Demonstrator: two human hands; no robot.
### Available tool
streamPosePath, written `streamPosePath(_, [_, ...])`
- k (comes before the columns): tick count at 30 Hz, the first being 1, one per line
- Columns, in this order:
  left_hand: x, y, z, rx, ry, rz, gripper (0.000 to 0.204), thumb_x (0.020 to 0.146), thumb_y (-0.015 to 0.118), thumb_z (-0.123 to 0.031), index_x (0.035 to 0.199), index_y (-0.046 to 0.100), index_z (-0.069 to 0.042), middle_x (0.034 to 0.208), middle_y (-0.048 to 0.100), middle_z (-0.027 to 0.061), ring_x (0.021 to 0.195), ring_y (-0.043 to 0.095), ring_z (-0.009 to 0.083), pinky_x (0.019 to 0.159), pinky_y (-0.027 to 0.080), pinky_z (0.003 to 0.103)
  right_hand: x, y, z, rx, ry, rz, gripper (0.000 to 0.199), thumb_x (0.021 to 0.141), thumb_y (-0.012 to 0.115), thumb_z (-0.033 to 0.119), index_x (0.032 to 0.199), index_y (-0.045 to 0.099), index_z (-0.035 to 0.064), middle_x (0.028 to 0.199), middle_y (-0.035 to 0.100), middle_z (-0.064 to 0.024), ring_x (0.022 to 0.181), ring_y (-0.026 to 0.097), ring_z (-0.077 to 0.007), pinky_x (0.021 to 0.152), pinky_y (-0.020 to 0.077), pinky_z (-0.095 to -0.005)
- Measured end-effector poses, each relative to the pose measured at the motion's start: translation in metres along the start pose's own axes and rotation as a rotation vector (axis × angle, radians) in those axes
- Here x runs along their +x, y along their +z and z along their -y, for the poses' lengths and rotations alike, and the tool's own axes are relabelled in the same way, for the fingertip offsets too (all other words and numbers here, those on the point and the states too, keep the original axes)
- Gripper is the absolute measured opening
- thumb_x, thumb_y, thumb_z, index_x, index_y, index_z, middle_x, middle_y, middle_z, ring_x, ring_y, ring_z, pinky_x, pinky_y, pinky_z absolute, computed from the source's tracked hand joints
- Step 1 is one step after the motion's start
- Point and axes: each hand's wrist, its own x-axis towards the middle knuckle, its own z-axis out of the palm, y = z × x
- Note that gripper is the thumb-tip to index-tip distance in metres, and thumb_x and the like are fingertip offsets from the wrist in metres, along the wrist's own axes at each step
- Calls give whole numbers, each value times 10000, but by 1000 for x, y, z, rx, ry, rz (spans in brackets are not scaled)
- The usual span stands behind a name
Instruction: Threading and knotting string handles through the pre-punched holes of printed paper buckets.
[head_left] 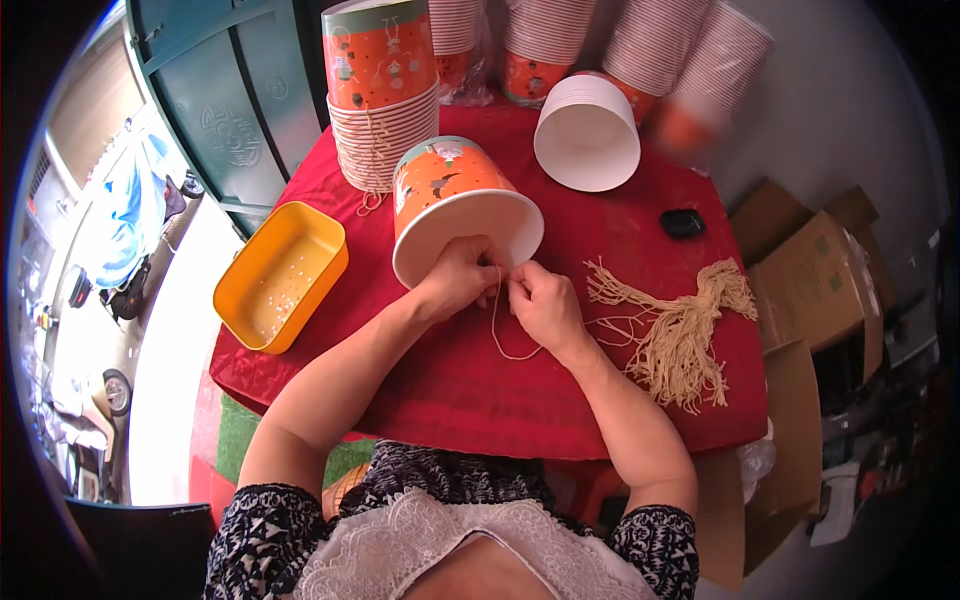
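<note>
An orange paper bucket [455, 178] with a grey-green band and printed figures lies tilted on the table, its white mouth facing me. My left hand [462, 275] is at the lower rim, in front of the mouth, with its fingers closed on a thin beige string [497, 325]. Close beside it, my right hand [545, 303] pinches the same string between thumb and fingertips. The string hangs in a loop between the two hands. Their exact hold on it is partly hidden by the fingers.
A yellow tub [322, 290] with small white bits stands left. A bundle of beige strings [690, 335] lies right, below a black case [682, 223]. Stacked buckets [385, 130] and a white-mouthed bucket [590, 140] stand at the back. Cardboard boxes [815, 280] flank the red-covered table [440, 400].
</note>
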Motion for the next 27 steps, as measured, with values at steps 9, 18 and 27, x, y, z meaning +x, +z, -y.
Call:
streamPosePath(9, [-3, 5, -2, 32, 43, -36, 59, 821, 599, -6, 868, 569, 16, 725, 588, 64, 570, 558, 124, 494, 458, 267, 4, -13, 15, -192, -104, -165, 54, 845, 633, 23, 896, 615, 14, 839, 654, -164, 700, 655, -343, 590, 517, -406])
streamPosePath(18, [-3, 8, 8, 237, 179, -110, 111, 721, 613, 6, 829, 615, 26, 794, 637, 135, 783, 624, 234, 714, 498, 366, 9, -2, 0, -98, -219, -172, 77, 841, 626, 9, 917, 625, 3, 868, 587, -158, 808, 610, -350, 686, 509, -424])
streamPosePath(27, [-2, 20, 9, 450, 525, -247, 130, 780, 577, 39, 905, 575, 6, 891, 632, 205, 829, 628, 408, 723, 510, 444, 10, 1, -7, -62, -163, -168, 86, 832, 619, -14, 917, 628, -7, 875, 602, -174, 817, 607, -371, 699, 505, -436])
